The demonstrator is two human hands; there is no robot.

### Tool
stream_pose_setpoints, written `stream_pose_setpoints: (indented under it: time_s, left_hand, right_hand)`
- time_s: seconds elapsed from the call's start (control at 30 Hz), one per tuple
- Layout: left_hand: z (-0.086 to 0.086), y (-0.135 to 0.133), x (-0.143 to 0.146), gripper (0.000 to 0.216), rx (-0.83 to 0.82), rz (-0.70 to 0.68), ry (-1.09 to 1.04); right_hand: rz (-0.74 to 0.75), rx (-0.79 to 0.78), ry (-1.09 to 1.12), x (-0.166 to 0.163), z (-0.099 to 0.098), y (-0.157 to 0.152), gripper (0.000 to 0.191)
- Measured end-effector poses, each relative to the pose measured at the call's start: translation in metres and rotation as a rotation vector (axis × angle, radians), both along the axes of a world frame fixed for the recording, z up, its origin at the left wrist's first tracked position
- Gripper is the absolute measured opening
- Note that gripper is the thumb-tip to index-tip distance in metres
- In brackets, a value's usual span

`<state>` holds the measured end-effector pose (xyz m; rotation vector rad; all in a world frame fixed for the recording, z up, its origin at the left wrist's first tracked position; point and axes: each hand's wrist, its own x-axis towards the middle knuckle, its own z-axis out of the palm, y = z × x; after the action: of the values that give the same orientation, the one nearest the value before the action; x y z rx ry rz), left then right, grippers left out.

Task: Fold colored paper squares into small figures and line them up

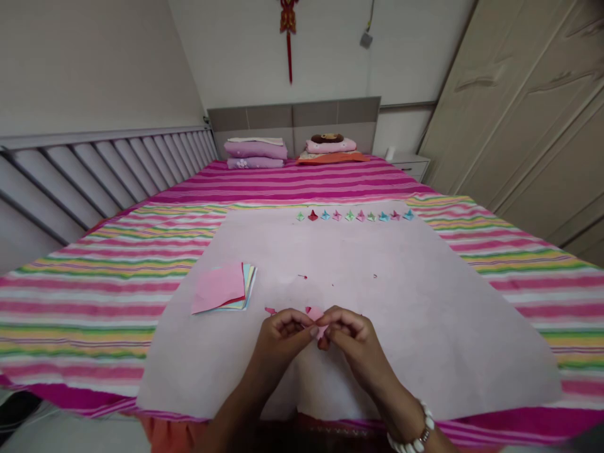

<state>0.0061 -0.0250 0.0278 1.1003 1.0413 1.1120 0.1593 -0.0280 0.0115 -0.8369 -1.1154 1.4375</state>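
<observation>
several flat paper squares point(219, 289) lie stacked at your left on the pale sheet point(425, 314), pink uppermost; they look unworked, so that much seems left. farther back, from the middle toward the right, ten small folded pieces point(349, 216) in green, red, blue and pink sit in a row near the sheet's far edge, and these look finished. the pink paper point(315, 313) in front of you seems only partly shaped, though your fingers hide much of it. your left hand point(285, 330) has its grip pinched closed on the left side of that paper; the paper sits directly between your two hands, and your right hand point(349, 330) pinches it from the right, its fingertips right beside those of the left.
</observation>
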Motion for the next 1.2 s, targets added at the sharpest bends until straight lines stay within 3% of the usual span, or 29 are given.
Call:
stream_pose_setpoints:
  time_s: [0.2,0.37,0.57,0.77,1.0,1.13,1.2]
  left_hand:
    - [-0.003,0.002,-0.001,0.024,0.037,0.044,0.001]
    - [-0.003,0.001,0.001,0.032,0.004,0.045,-0.052]
    - [-0.001,-0.001,0.0,0.019,-0.01,-0.032,0.061]
    - [-0.007,0.001,-0.001,0.025,0.103,0.035,0.158]
    - [-0.01,0.001,0.0,0.013,0.171,0.099,0.113]
    - [-0.01,-0.001,-0.003,0.003,0.344,0.13,0.276]
    - [-0.007,-0.002,-0.004,0.014,0.427,0.12,0.359]
  right_hand:
    - [-0.029,-0.075,0.075,-0.002,0.001,0.002,0.037]
    - [0.017,-0.133,0.016,-0.002,-0.001,0.006,0.024]
    - [-0.003,-0.137,-0.054,0.0,0.003,0.005,0.027]
    - [-0.001,-0.128,-0.042,-0.001,0.003,0.004,0.026]
    - [-0.078,-0.145,0.024,-0.002,-0.002,0.008,0.028]
    - [-0.085,-0.144,0.017,-0.002,-0.003,0.008,0.027]
    - [-0.083,-0.141,0.003,-0.002,-0.003,0.007,0.025]
